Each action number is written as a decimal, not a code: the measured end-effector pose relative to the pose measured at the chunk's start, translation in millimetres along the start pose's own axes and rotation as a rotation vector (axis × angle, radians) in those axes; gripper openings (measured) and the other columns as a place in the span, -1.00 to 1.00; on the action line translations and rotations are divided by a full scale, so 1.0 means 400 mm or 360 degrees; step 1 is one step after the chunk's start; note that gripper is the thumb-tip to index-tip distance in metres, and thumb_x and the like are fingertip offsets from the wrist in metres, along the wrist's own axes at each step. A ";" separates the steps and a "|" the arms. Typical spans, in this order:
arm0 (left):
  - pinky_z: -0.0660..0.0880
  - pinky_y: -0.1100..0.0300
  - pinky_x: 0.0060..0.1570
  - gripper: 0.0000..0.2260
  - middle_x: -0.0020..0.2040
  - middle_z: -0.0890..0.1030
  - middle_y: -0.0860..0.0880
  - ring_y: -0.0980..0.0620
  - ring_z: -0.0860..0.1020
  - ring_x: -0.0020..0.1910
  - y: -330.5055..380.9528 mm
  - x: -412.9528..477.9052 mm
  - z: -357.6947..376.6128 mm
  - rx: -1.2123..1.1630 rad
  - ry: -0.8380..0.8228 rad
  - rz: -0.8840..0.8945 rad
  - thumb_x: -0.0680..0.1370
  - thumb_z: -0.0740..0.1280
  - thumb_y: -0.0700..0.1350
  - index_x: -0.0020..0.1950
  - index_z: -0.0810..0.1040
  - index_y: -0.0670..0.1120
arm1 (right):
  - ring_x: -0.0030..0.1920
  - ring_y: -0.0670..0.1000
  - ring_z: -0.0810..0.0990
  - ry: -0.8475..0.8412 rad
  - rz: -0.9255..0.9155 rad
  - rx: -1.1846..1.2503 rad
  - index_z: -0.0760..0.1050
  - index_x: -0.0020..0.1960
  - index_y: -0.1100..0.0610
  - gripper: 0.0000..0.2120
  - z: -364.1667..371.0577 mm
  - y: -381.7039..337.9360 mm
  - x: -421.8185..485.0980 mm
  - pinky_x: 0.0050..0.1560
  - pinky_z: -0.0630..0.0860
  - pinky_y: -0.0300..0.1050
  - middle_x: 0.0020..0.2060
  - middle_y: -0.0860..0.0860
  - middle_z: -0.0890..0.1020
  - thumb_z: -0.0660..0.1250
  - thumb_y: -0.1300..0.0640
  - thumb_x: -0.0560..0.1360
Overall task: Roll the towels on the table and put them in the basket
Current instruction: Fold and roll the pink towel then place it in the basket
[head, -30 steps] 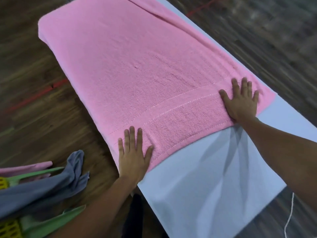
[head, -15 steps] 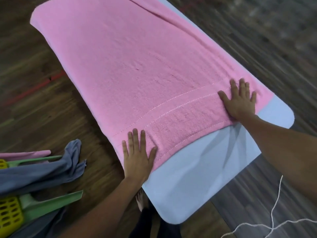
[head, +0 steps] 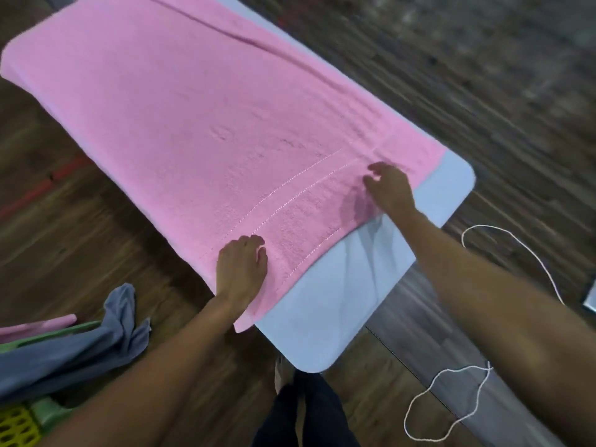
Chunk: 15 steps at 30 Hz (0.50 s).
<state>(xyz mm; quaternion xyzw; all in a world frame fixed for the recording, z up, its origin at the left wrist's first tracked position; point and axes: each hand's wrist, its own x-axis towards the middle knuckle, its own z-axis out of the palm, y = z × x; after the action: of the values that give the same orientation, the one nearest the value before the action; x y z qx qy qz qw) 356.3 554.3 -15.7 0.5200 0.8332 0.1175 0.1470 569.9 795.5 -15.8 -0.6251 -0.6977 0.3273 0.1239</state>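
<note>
A pink towel [head: 200, 117] lies spread flat along the white table [head: 338, 301], stitched hem nearest. A grey towel [head: 64, 350] drapes over the green basket [head: 48, 414].

Both hands, a moment ago pressed flat with fingers spread on the pink towel [head: 193, 124], now have curled fingers. The right hand [head: 388, 185] has shifted inward from the towel's right corner and casts a shadow beneath it. The left hand [head: 242, 269] sits hunched at the near hem; any grip is unclear.
</note>
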 end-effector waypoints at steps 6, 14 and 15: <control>0.46 0.05 -0.07 -0.82 -0.09 0.64 -0.01 -0.09 0.57 -0.10 0.193 -0.007 -0.132 -0.0239 -0.0092 0.0261 0.58 0.21 -0.15 0.06 0.60 -0.06 | 0.11 0.11 0.60 0.0102 0.0210 0.0301 0.63 0.07 0.05 -0.81 -0.093 -0.019 -0.319 0.17 0.49 -0.05 0.04 0.07 0.68 0.32 0.06 0.52; 0.43 0.11 -0.16 -0.84 -0.13 0.65 0.05 -0.03 0.58 -0.13 0.465 -0.056 -0.150 -0.0266 -0.0326 0.0673 0.57 0.22 -0.08 0.03 0.59 0.01 | -0.19 -0.02 0.61 0.0300 0.0489 0.0719 0.64 -0.03 0.10 -0.88 -0.274 0.108 -0.561 -0.25 0.43 -0.27 -0.20 0.02 0.68 0.34 0.18 0.51; 0.44 0.11 -0.15 -0.84 -0.13 0.65 0.06 -0.03 0.59 -0.13 0.505 -0.059 -0.143 -0.0269 -0.0348 0.0720 0.57 0.22 -0.08 0.03 0.59 0.01 | -0.19 -0.02 0.61 0.0347 0.0496 0.0752 0.64 -0.07 0.06 -0.89 -0.298 0.137 -0.570 -0.24 0.43 -0.26 -0.20 -0.01 0.67 0.34 0.18 0.50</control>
<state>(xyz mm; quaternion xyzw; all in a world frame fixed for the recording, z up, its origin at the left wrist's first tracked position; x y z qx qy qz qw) 513.1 617.8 110.7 0.6885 0.6621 0.1596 0.2492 725.6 614.1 94.4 -0.7099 -0.4806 0.4265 0.2883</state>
